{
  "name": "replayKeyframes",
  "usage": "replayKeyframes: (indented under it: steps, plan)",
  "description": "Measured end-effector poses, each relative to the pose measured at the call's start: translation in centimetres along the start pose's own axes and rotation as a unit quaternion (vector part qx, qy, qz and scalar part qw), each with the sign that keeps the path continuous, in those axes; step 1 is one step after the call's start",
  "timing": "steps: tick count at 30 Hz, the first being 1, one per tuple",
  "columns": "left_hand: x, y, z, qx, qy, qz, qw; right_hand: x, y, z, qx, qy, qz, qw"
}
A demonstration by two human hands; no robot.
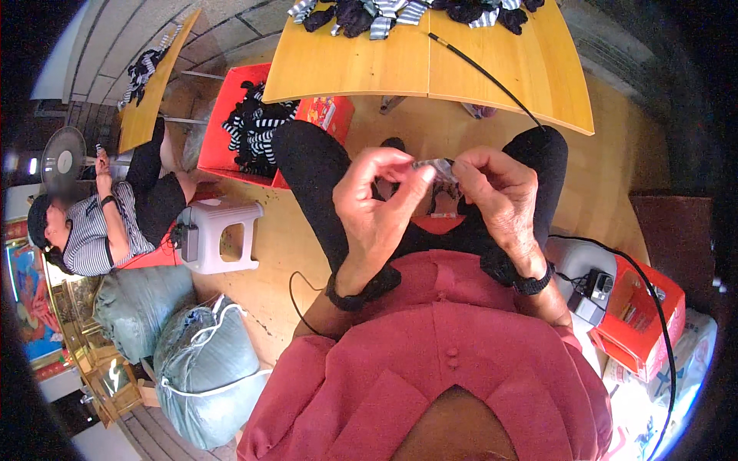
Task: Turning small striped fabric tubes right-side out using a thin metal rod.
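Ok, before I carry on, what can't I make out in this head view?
In the head view:
Small item: partly covered by the left hand and right hand; too small to identify.
Striped pieces on the table: cut off by the top edge.
Red box: one part hidden behind the left knee.
Thing at the co-worker's hand: too small to identify.

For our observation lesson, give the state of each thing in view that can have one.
Left hand: pinching small dark shiny piece
Right hand: pinching same piece
Red rectangular box: open, heaped with black-and-white striped fabric pieces
Grey-green sack: bulging, white cord around it
Yellow wooden table: laden along its far edge
Round grey fan: cannot tell
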State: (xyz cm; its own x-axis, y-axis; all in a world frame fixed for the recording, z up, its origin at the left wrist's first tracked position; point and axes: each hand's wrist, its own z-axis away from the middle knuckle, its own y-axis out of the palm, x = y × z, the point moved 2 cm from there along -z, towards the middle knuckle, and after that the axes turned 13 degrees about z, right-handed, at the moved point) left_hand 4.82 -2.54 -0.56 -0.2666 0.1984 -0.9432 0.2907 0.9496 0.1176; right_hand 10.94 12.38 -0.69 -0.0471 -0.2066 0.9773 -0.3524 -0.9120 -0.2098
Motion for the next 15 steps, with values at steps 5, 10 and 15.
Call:
replayKeyframes:
  steps: [5, 10, 15]
  plan:
    - [0.5, 0.9, 0.2, 0.045, -0.219, 0.189, 0.956, 0.2, 0.7, 0.7, 0.046, -0.019, -0.047, 0.998]
    - [0.7, 0.3, -0.1, 0.08, -0.25, 0.177, 0.949, 0.2, 0.8, 1.0, 0.069, -0.08, -0.001, 0.994]
    - [0.9, 0.4, 0.1, 0.093, -0.252, 0.204, 0.942, -0.6, 0.8, 1.3, 0.062, 0.064, -0.103, 0.991]
